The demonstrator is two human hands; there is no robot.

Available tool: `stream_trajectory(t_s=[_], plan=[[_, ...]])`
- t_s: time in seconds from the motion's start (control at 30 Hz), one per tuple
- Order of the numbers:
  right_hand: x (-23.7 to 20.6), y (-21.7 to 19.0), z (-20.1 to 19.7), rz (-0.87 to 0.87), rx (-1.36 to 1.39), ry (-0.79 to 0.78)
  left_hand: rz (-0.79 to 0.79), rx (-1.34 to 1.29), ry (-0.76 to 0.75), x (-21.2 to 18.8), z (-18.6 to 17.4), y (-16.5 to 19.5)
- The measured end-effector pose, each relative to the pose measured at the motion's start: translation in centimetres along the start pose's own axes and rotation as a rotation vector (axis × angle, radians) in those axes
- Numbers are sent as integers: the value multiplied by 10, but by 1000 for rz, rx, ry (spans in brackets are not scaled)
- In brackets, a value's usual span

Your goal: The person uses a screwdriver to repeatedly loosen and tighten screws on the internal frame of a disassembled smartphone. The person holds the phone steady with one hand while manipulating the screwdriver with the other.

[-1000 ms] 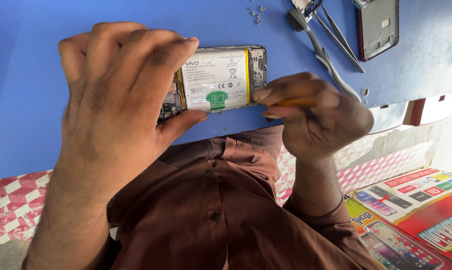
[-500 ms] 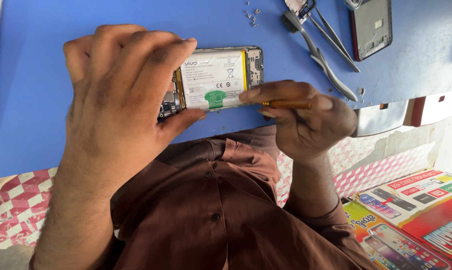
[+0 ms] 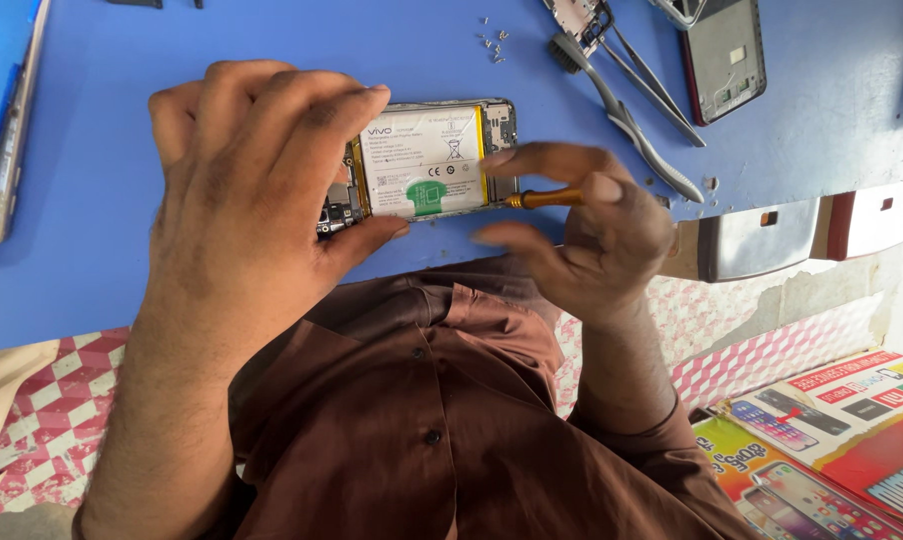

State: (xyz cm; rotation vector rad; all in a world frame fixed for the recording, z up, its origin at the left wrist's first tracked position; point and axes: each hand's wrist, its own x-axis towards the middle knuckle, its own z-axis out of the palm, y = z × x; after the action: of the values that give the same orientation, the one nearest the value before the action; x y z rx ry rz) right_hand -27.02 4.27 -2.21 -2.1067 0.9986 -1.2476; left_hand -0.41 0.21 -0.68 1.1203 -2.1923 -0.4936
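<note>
An opened phone with its white battery showing lies on a blue work surface. My left hand grips the phone's left end, fingers over the top edge and thumb under the bottom edge. My right hand holds a small screwdriver with an orange-yellow shaft, whose tip meets the phone's lower right corner. The fingers of that hand are blurred and partly spread around the handle.
Tweezers and a brush lie at the upper right beside a dark phone back frame. Tiny screws are scattered above the phone. Another device's edge sits at far left. Colourful phone posters are at lower right.
My right hand's fingers have loosened and spread around the screwdriver, which stays at the phone's right end. The view has shifted slightly. My left hand keeps its grip.
</note>
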Motion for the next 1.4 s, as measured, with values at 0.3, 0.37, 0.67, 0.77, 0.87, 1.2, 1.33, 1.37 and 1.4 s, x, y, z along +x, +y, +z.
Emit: stream_trajectory(t_s=[0.3,0.37,0.67,0.77,0.87,1.2,1.33,1.37,1.4], plan=[[8,1,-5,-16,107,-81,4,24,7,0,-1,1],[10,2,-6,-44,74,-86,5,22,-1,1,-1,1],[14,2,-14,-4,116,-154,3,5,-9,1,-2,2],[19,4,-13,-24,189,-177,2,11,-14,1,-1,1],[19,4,-4,-43,95,-95,-5,6,-14,0,-2,1],[12,7,-13,-1,168,-105,-9,3,-25,1,-2,2],[5,10,-8,32,128,33,-13,-1,-33,1,-1,1],[3,9,-10,50,195,-16,-13,3,-33,2,-1,1],[2,7,-13,69,264,-68,-15,7,-33,2,-1,1]])
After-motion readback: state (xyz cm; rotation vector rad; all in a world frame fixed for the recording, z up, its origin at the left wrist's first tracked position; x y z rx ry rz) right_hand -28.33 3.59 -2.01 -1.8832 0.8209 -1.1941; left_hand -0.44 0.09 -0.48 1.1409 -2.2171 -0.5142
